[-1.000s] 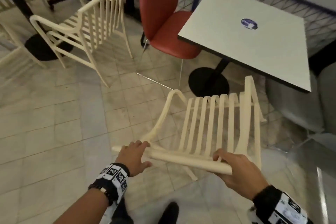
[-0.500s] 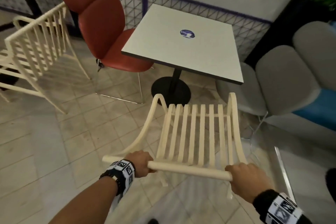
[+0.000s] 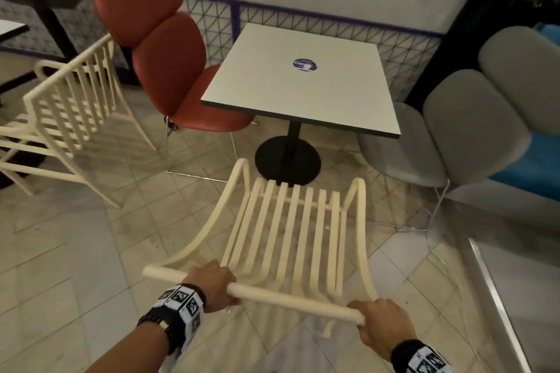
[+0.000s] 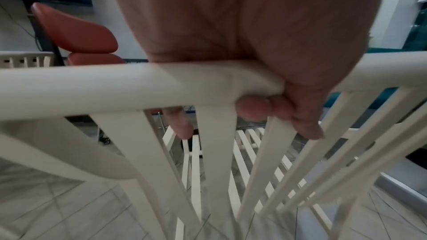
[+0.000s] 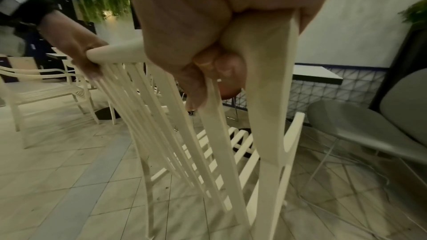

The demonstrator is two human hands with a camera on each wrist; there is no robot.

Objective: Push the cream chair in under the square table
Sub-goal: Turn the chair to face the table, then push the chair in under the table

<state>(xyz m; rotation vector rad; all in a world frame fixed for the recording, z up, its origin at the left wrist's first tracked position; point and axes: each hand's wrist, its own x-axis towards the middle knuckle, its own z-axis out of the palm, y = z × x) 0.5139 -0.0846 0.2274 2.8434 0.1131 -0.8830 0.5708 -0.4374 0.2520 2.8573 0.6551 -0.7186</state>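
Note:
The cream slatted chair [image 3: 291, 230] stands on the tiled floor facing the square white table [image 3: 303, 82], its seat front close to the table's black round base [image 3: 288, 160]. My left hand [image 3: 213, 285] grips the chair's top rail near its left end, fingers curled round the rail [image 4: 138, 87]. At the rail's right end my right hand [image 3: 380, 322] grips the corner of the backrest [image 5: 261, 46]. The chair [image 5: 208, 134] seat lies outside the table's near edge.
A red padded chair [image 3: 163, 54] sits at the table's left side and a grey chair [image 3: 454, 136] at its right. Another cream chair [image 3: 69, 118] stands far left. A metal floor strip [image 3: 497, 297] runs at the right. A wall with wire mesh lies behind the table.
The chair has swung round to face the table squarely and moved nearer its base. Both hands have gone from loose contact to a full grip on the top rail.

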